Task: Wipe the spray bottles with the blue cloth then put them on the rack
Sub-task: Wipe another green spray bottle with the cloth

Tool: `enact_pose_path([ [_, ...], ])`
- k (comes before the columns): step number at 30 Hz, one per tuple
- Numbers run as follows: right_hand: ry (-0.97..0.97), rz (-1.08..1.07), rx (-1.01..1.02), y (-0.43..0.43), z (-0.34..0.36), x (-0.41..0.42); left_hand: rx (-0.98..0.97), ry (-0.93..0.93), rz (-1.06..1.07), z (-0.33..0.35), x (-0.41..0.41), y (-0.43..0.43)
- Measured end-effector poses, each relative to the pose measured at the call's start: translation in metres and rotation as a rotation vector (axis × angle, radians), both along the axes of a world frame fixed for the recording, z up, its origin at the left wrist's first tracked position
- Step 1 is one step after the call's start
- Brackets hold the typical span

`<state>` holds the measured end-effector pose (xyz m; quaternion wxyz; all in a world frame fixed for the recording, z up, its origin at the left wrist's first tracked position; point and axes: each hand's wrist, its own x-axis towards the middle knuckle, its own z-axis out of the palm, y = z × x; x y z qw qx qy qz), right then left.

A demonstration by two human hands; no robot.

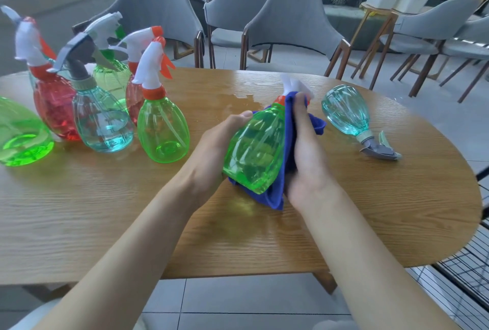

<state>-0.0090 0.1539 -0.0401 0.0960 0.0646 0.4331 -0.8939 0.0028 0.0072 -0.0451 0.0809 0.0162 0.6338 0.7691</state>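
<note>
Her left hand cradled the green bottle; her right hand pressed the blue cloth around it. It looked light and slick, best gripped at the neck.

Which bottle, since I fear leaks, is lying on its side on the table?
The teal bottle alone at right on the table; the bottles at left stand upright, and the green bottle is held in the blue cloth.
</note>
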Motion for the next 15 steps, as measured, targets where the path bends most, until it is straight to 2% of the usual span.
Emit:
enact_pose_path([
  [3, -0.019, -0.005, -0.066, -0.001, -0.002, -0.003, -0.02, 0.021, 0.029, -0.001, 0.0, 0.004],
  [8, -0.002, 0.064, -0.059, -0.007, -0.004, 0.004, 0.28, -0.079, 0.165, -0.004, -0.007, 0.005],
  [10, 0.036, 0.087, -0.024, -0.013, -0.003, 0.006, 0.339, -0.091, 0.226, 0.0, -0.007, 0.003],
  [12, 0.069, 0.096, 0.02, -0.016, -0.004, 0.007, 0.337, -0.086, 0.256, 0.003, -0.005, 0.003],
  [15, 0.1, 0.112, 0.063, -0.019, -0.009, 0.006, 0.227, -0.056, 0.29, 0.002, -0.006, 0.002],
])
